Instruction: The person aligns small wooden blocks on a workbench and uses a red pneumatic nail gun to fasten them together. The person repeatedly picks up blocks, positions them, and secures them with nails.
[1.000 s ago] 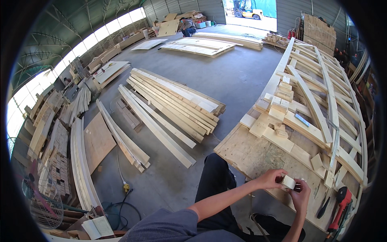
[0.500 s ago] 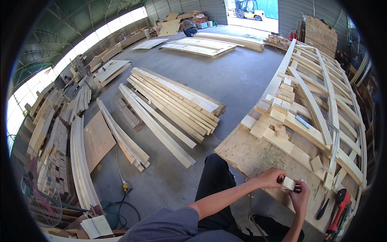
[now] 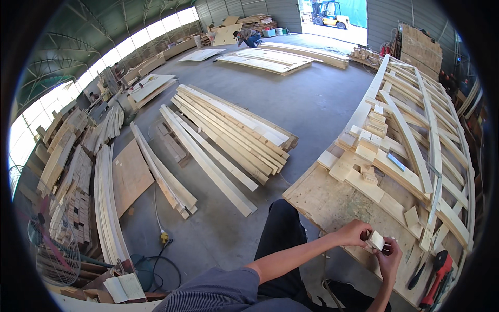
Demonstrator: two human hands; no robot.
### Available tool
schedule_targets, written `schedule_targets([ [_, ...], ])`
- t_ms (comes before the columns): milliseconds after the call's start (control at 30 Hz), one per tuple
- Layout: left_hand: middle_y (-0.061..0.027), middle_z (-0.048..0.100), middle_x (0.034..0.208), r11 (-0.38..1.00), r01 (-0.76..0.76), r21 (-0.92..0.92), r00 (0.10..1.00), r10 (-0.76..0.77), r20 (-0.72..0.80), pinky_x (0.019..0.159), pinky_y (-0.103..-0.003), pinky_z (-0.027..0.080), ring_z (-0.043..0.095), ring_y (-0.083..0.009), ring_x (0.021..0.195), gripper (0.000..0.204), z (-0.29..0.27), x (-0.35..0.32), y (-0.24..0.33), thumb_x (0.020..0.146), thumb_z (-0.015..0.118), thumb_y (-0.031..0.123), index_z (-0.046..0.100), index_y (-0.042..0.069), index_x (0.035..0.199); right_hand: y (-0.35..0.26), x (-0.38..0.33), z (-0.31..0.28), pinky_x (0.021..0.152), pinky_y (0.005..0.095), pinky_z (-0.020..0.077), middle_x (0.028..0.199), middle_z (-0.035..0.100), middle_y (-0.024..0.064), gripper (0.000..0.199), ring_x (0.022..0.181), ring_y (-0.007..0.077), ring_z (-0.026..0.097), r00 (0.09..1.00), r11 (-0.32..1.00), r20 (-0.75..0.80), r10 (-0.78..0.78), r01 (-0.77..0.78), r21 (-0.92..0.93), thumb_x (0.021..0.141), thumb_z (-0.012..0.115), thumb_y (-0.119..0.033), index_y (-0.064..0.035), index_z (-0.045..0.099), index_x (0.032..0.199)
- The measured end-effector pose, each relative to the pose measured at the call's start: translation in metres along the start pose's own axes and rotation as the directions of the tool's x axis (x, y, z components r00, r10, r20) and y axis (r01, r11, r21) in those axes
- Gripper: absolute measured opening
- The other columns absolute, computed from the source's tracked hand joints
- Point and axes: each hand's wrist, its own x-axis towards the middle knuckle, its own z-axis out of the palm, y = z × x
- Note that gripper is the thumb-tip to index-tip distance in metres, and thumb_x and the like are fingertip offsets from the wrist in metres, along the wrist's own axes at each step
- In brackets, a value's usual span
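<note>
A small pale wooden block (image 3: 376, 239) is held between both my hands over the plywood worktable (image 3: 322, 200). My left hand (image 3: 355, 232) grips its left side with fingers curled. From below and to the right, my right hand (image 3: 390, 257) holds the block too. Both forearms come up from the lower edge. Just beyond the hands lies a long wooden frame (image 3: 416, 130) with slanted slats, with several loose offcut blocks (image 3: 364, 151) piled at its near end.
A red power tool (image 3: 436, 278) lies at the table's right corner. Stacks of long boards (image 3: 228, 130) cover the concrete floor to the left. A cable (image 3: 161, 236) runs across the floor. A person (image 3: 245, 36) crouches far back near flat panels.
</note>
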Motion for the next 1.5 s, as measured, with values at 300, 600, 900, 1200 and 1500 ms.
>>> schedule_targets([
  [300,-0.0090,0.081,0.088,0.998,-0.020,0.053,1.000,0.021,-0.006,0.074,-0.036,0.061,0.076,-0.0184,0.078,0.054,-0.001,-0.002,0.005,0.076,0.099,0.007,0.076,0.001,0.125,-0.006,0.001,0.001,0.087,0.0345,0.0647,0.112,0.080,0.0099,0.052,0.096,0.0206,0.080,0.999,0.995,-0.018,-0.035,0.033,-0.095,0.077,0.090,0.014,0.0027,0.074,0.125],
  [600,-0.0100,0.080,0.087,0.999,-0.040,0.034,0.999,0.040,0.007,0.075,-0.038,0.062,0.077,-0.0214,0.078,0.052,-0.004,-0.002,0.008,0.077,0.098,0.008,0.076,0.002,0.123,0.004,0.003,0.001,0.085,0.0366,0.0656,0.113,0.079,0.0123,0.057,0.095,0.0228,0.080,0.999,0.996,-0.023,-0.039,0.037,-0.077,0.073,0.092,0.012,0.0032,0.075,0.127],
  [900,-0.0094,0.078,0.083,0.993,-0.053,0.108,0.999,0.052,0.017,0.072,-0.039,0.060,0.077,-0.0222,0.076,0.049,-0.008,-0.001,0.030,0.078,0.097,0.013,0.077,0.004,0.122,-0.003,0.003,0.001,0.086,0.0367,0.0662,0.113,0.080,0.0127,0.055,0.094,0.0227,0.080,0.999,0.994,-0.021,-0.047,0.044,-0.096,0.073,0.092,0.012,0.0033,0.076,0.125],
  [1200,-0.0092,0.079,0.082,0.994,-0.018,0.110,0.999,0.015,0.033,0.069,-0.039,0.059,0.076,-0.0210,0.074,0.045,-0.007,0.003,0.025,0.077,0.097,0.009,0.079,0.005,0.119,-0.007,0.003,0.000,0.085,0.0364,0.0666,0.111,0.080,0.0128,0.055,0.092,0.0226,0.080,0.998,0.987,-0.020,-0.065,0.062,-0.147,0.073,0.091,0.012,0.0045,0.076,0.126],
  [1500,-0.0113,0.073,0.102,0.934,-0.133,0.330,0.983,0.166,-0.073,0.087,-0.048,0.059,0.074,-0.0354,0.096,0.048,0.000,-0.002,0.023,0.073,0.097,0.013,0.077,0.007,0.117,-0.013,0.006,0.002,0.084,0.0357,0.0661,0.111,0.080,0.0124,0.055,0.092,0.0217,0.079,0.999,0.989,0.006,-0.036,0.036,-0.144,0.074,0.092,0.012,0.0043,0.076,0.125],
])
